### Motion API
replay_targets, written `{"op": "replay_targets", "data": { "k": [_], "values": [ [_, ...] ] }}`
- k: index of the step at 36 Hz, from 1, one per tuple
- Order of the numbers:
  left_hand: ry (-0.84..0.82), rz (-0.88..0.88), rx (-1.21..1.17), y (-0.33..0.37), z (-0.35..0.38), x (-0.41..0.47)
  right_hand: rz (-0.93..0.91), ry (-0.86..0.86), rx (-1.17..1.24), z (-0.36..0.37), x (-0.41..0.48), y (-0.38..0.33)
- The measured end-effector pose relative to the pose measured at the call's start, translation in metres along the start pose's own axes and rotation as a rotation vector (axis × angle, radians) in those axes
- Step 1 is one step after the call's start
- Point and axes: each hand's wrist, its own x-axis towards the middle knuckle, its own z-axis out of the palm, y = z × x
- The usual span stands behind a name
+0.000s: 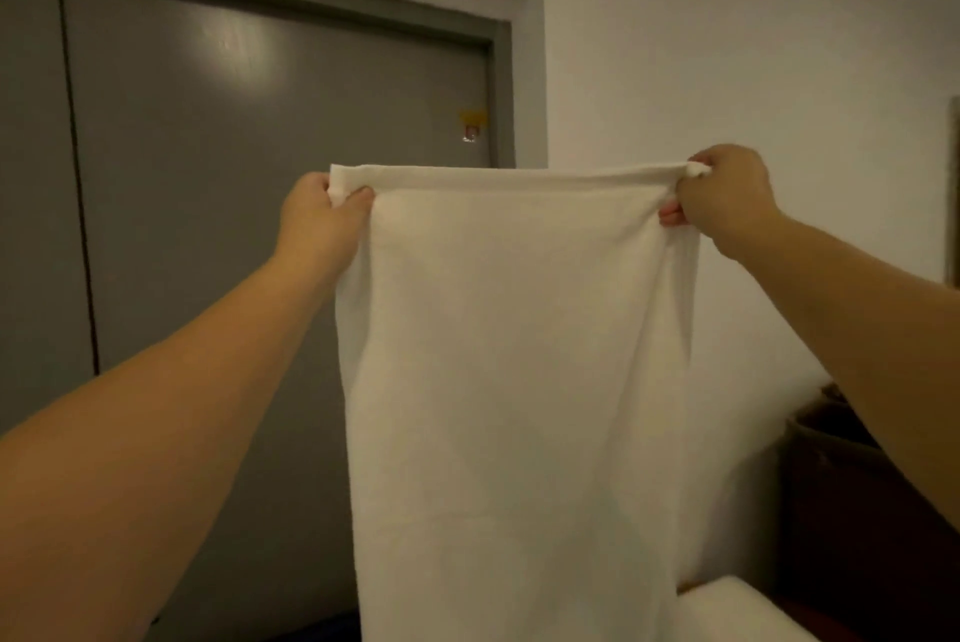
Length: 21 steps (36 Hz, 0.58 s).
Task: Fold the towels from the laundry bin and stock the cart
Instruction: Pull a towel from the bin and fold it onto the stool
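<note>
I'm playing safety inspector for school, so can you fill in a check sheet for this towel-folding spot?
Surface: nothing seen.
Job's things: white towel hangs spread out in the air; more white cloth is piled at the lower right.
Clutter: dark brown container at the right, partly hidden by an arm.
Grippers: left hand and right hand each grip a top corner of the towel.
Cables: nothing seen.
Surroundings: grey double doors with a small yellow sticker; white wall.
</note>
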Motion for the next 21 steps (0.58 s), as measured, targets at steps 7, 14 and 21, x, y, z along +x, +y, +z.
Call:
{"op": "replay_targets", "data": {
  "k": [7, 14, 21],
  "values": [
    [-0.016, 0.098, -0.049, 0.081, 0.074, -0.042, -0.031, 0.096, -0.042, -0.117, 0.030, 0.016],
    [-0.001, 0.182, -0.112, 0.166, 0.151, -0.100, -0.085, 0.188, -0.054, -0.243, 0.064, 0.031],
    [0.008, 0.197, -0.088, 0.209, 0.231, -0.147, -0.056, 0.224, -0.109, -0.333, 0.094, 0.067]
  ]
}}
